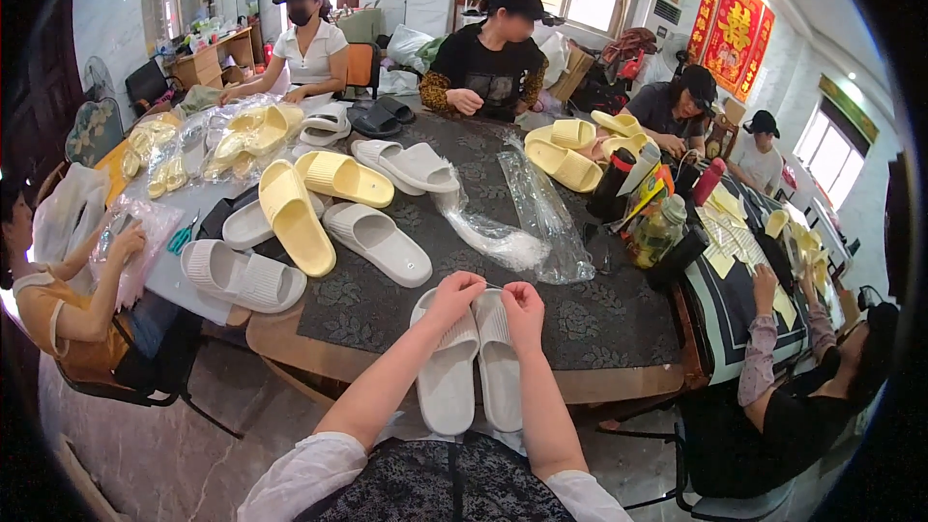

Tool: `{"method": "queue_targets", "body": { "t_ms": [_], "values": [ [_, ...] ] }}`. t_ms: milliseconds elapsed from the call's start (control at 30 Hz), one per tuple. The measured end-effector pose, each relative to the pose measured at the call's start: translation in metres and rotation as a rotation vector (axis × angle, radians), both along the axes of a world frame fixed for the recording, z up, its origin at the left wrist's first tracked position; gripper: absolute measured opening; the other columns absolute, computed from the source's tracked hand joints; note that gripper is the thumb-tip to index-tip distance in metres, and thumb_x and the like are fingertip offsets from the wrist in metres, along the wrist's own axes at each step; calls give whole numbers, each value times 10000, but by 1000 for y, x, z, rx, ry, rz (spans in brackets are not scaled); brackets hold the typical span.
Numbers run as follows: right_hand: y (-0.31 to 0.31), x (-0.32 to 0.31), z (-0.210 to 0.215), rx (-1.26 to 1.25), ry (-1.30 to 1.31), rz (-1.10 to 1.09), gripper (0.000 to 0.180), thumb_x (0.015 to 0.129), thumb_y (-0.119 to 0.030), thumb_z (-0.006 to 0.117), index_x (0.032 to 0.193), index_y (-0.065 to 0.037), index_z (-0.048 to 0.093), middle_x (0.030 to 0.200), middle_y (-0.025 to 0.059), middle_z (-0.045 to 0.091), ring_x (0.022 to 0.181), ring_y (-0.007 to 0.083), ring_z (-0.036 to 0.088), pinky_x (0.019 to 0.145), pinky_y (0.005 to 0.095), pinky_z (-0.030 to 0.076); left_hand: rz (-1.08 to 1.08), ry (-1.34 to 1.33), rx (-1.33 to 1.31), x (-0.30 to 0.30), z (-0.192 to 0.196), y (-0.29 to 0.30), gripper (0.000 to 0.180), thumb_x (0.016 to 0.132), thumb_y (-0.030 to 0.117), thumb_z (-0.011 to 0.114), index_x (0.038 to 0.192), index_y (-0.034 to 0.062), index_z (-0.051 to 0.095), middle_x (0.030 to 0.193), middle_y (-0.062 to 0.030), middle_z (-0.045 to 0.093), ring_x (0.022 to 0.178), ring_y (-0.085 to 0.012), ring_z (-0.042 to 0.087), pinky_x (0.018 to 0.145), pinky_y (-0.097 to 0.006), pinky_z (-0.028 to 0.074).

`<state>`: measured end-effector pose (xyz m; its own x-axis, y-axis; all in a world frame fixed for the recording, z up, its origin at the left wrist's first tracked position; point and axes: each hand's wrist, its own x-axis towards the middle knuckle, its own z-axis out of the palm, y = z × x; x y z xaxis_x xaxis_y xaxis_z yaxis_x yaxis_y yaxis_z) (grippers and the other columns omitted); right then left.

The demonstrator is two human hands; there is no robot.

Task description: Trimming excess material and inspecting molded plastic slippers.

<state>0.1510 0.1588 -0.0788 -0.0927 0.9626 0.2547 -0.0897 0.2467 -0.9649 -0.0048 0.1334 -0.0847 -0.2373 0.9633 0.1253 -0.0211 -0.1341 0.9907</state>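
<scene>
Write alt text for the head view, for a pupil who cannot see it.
The left hand and right hand pinch close together at the toe ends of two grey slippers at the near edge of a table. Yellow slippers, more grey ones and clear plastic lie on it, with other people around.

Table, dark floral cover; on it grey slippers, yellow slippers, clear plastic.

A slipper pair is before you, at the near table edge. Scissors lie left, bottles stand right.
</scene>
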Motion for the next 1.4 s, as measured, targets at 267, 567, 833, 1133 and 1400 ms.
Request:
{"method": "queue_targets", "body": {
  "t_ms": [267, 567, 833, 1133, 1400],
  "values": [
    [-5, -3, 6, 9, -8, 49, 80, 847, -48, 639, 921, -21, 626, 790, -30, 589, 669, 29, 497, 608, 196, 421, 17, -81, -52, -3, 8, -4, 219, 838, 182, 674, 971, 8, 669, 887, -19, 655, 826, -80, 568, 733, -240, 460],
    [-5, 0, 11, 130, -151, -72, 131, 835, -45, 634, 962, -18, 617, 892, 16, 598, 646, 66, 499, 580, 214, 433, 263, -221, 258, -39, 61, -28, 176, 877, 83, 601, 1044, 42, 642, 911, 11, 636, 841, -90, 563, 771, -244, 463],
    [-62, 25, 79, 487, -383, -147, 101, 822, -123, 674, 898, -74, 628, 833, 46, 601, 576, 155, 536, 542, 273, 462, 1341, 1151, -23, -202, 39, -139, 735, 704, 224, 753, 1348, 75, 432, 1395, -256, 374, 1269, -424, 372, 1084, -484, 268],
    [-109, 40, 63, 306, -1239, 257, 632, 763, -637, 610, 828, -10, 639, 767, 177, 669, 713, 323, 668, 658, 425, 535, 1081, 1290, -347, -257, 14, -203, 845, 699, 448, 744, 1334, -15, 433, 1260, -249, 501, 1186, -402, 444, 1035, -513, 318],
    [-103, 6, 29, 323, -1226, 101, 554, 786, -555, 635, 850, -5, 605, 792, 176, 660, 719, 330, 662, 644, 427, 528, 922, 1283, -482, -156, 54, -229, 872, 607, 427, 806, 1249, -62, 477, 1112, -228, 560, 1110, -389, 475, 961, -476, 382]
  ]
}}
